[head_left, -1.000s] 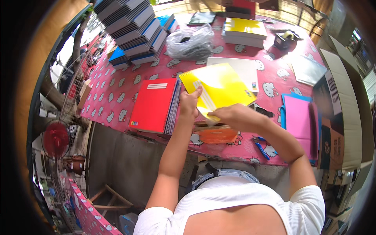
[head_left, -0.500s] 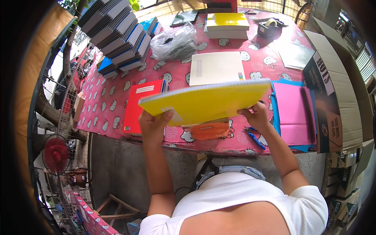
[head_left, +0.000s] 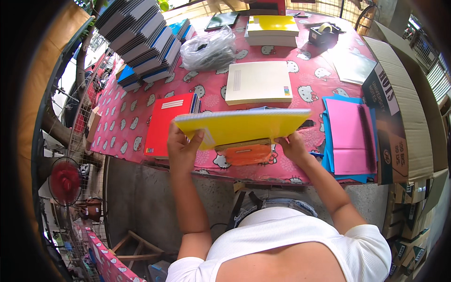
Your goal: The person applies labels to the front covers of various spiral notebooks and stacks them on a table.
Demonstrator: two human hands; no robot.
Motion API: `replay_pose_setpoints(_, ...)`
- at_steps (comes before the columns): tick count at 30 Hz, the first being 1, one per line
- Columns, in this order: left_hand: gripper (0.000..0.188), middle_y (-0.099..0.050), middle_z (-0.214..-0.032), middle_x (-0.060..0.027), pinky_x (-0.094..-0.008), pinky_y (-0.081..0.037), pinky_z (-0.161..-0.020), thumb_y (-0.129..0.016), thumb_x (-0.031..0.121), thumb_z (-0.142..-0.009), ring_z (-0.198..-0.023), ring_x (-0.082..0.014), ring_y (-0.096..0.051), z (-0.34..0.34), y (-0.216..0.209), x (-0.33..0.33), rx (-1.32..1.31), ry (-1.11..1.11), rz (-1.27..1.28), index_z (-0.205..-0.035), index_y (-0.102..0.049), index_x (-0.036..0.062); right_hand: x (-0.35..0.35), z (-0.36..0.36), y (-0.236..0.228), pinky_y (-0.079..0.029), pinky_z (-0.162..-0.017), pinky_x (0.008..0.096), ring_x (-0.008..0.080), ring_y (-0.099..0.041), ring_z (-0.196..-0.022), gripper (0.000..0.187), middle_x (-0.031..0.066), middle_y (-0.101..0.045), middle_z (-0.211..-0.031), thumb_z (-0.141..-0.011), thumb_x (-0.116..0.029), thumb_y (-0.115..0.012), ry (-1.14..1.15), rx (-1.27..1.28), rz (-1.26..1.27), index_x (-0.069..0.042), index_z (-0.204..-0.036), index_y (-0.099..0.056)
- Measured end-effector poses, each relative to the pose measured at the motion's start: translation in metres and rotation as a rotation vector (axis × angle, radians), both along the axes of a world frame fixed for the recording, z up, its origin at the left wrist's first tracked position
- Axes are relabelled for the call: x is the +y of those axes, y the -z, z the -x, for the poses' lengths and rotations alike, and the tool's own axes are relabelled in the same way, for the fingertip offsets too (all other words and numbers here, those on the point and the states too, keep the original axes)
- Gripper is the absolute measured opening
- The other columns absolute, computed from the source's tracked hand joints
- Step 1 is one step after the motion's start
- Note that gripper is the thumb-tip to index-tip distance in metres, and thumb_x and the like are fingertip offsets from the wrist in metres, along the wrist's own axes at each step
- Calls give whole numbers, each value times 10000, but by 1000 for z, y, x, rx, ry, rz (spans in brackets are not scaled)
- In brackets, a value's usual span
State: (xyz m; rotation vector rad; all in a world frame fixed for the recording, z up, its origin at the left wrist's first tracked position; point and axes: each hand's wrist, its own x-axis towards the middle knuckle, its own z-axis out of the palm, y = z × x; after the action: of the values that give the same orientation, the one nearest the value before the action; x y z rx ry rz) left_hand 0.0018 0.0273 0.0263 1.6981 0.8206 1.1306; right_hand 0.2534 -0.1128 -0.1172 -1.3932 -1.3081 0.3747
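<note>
Both my hands hold a yellow notebook tilted above the near side of the table. My left hand pinches its left end, thumb on the yellow cover. The right hand grips the lower right corner, its fingers partly hidden. Below the notebook lies an orange block-like thing with a brownish strip along its top; I cannot make out its kind. A red-covered stack of notebooks sits by my left hand. Just beyond the yellow one is a cream-covered stack. My right forearm mostly covers a blue-handled tool.
Pink and blue covers with a dark spiral coil lie at right, beside an open cardboard box. Tall notebook piles stand far left, near a clear plastic bag. A yellow-topped stack and tape dispenser are at the back.
The yellow notebook has come down slightly and tilted more edge-on, with my right hand moving left. More of the orange thing shows, and my forearm now covers most of the blue-handled tool.
</note>
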Motion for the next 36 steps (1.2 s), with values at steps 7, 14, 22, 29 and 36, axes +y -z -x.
replay_pose_setpoints(7,818,-305,-1452,-152,-506,-154,-1102,-727,274,-775,-1357,-285,-283,-72,-1,-61,479,-49,-812,-1425,-275,65,-26,25,12,-481,-793,372,361,-584,-993,359,190,-572,-1076,-831,80,-522,-106,143,140,0,-1178,-478)
replay_pose_setpoints(14,548,-549,-1222,-116,-476,-281,-999,-616,252,-844,-1084,-263,-524,-91,9,-68,680,298,-841,-1335,-457,69,-95,-173,15,-471,-872,438,388,-542,-1087,497,248,-561,-1133,-762,-301,-709,740,-723,577,32,-1096,-552)
replay_pose_setpoints(22,141,-660,-876,-66,-402,-359,-861,-678,185,-803,-864,-234,-601,-90,4,-57,573,236,-689,-893,-669,77,-120,-254,18,-531,-800,446,358,-632,-960,161,174,-651,-1008,-809,-88,-596,1001,-636,1134,-44,-955,-648)
replay_pose_setpoints(29,125,-669,-819,-32,-389,-353,-856,-676,198,-812,-803,-197,-611,-89,11,-52,468,197,-701,-872,-670,89,-128,-267,9,-504,-743,436,418,-619,-823,163,201,-656,-883,-700,43,-588,1077,-685,715,21,-857,-625)
replay_pose_setpoints(36,174,-683,-854,-20,-384,-341,-885,-665,242,-831,-824,-196,-618,-93,12,-53,419,235,-704,-936,-688,106,-104,-125,-79,-443,-533,212,69,-540,-623,559,59,-679,-777,-808,14,-563,275,121,477,-112,-1347,-491)
